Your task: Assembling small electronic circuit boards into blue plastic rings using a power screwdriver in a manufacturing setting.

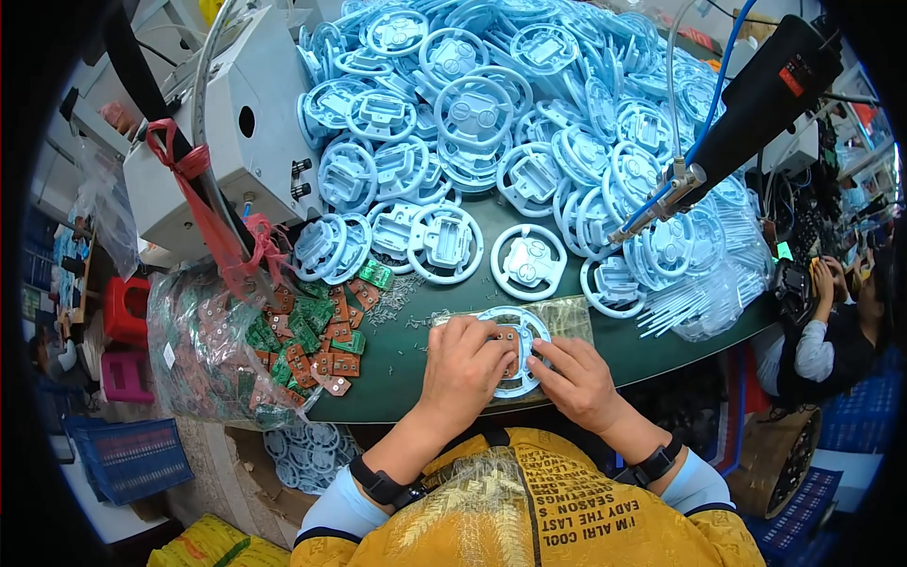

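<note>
Fingers [488,355] on wheel [525,338], bare table edge [385,404] beside

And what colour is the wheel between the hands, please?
The wheel is light blue, best seen in the head view.

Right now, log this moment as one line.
left hand: at brown board | right hand: at right side of blue wheel | brown board: within wheel's ring | blue wheel: over yellowish pad

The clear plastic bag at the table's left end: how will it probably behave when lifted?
The bag is probably floppy, because it looks thin and crumpled. It may spill some circuit boards, since many lie uncovered at its right side. Its surface shines, so it could feel slippery.
</note>
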A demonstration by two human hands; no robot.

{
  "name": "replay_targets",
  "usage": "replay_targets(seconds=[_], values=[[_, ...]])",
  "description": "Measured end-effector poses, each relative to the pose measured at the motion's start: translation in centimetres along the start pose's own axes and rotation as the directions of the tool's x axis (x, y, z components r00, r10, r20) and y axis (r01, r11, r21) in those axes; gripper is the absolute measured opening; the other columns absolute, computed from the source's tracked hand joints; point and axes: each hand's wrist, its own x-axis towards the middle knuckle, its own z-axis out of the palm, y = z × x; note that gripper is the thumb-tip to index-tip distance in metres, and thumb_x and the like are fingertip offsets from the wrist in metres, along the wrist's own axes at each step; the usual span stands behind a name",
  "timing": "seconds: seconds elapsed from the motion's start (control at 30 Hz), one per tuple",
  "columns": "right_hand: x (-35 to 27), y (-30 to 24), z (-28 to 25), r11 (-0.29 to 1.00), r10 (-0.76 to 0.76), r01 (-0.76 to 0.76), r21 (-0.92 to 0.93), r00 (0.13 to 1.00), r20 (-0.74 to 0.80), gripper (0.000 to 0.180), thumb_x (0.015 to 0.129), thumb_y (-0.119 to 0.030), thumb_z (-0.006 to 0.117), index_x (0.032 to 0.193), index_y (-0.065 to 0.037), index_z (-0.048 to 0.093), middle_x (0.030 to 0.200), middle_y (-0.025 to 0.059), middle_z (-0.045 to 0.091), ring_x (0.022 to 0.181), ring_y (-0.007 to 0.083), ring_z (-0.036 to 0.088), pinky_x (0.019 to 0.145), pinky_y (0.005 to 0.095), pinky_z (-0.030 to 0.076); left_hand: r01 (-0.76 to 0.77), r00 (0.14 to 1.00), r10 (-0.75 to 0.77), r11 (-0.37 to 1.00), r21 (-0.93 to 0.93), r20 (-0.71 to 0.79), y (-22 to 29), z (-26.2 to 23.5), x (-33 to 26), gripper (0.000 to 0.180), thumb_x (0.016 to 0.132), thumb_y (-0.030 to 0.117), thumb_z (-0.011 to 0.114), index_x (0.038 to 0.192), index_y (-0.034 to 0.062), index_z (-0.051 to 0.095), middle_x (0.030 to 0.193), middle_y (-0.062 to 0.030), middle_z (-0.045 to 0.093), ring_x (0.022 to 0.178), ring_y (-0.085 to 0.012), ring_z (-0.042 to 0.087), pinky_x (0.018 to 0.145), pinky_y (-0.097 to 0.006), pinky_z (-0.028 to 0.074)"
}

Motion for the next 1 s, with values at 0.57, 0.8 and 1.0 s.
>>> replay_targets(seconds=[0.57,0.8,1.0], values=[[4.1,-1.0,-1.5,0.845,0.391,-0.361,0.394,0.92,0.004,0.03,0.081,-0.007,0.073,0.108,0.0,0.065,0.107,0.0142,0.066,0.087,0.0248,0.067,0.074,0.0319,0.055,0.398,0.917,-0.377,0.854,-0.335,0.128,-2.8,-5.6,-0.4,0.065,0.057,0.026,0.092,0.112,0.0073,0.062,0.142,-0.0239,0.047,0.136,-0.0348,0.044,0.11,-0.042,0.034],[11.0,-1.1,5.7,0.056,0.45,-0.712,0.7,0.643,0.619,0.029,0.09,-0.014,0.067,0.113,0.002,0.058,0.091,0.0106,0.067,0.077,0.0169,0.067,0.066,0.0298,0.053,0.394,0.87,-0.476,0.517,-0.76,0.127,-2.9,-8.6,-3.5,0.061,0.06,0.021,0.091,0.111,0.0035,0.062,0.149,-0.0216,0.041,0.139,-0.0307,0.04,0.113,-0.04,0.03],[10.9,0.2,1.8,0.762,0.403,-0.271,0.588,0.909,-0.103,0.02,0.087,-0.01,0.068,0.104,-0.001,0.062,0.091,0.014,0.063,0.076,0.0264,0.064,0.068,0.0355,0.05,0.42,0.866,-0.489,0.596,-0.684,0.106,-3.3,-8.9,-6.9,0.065,0.06,0.028,0.09,0.11,0.0013,0.06,0.147,-0.0213,0.042,0.137,-0.0322,0.041,0.113,-0.043,0.028]])
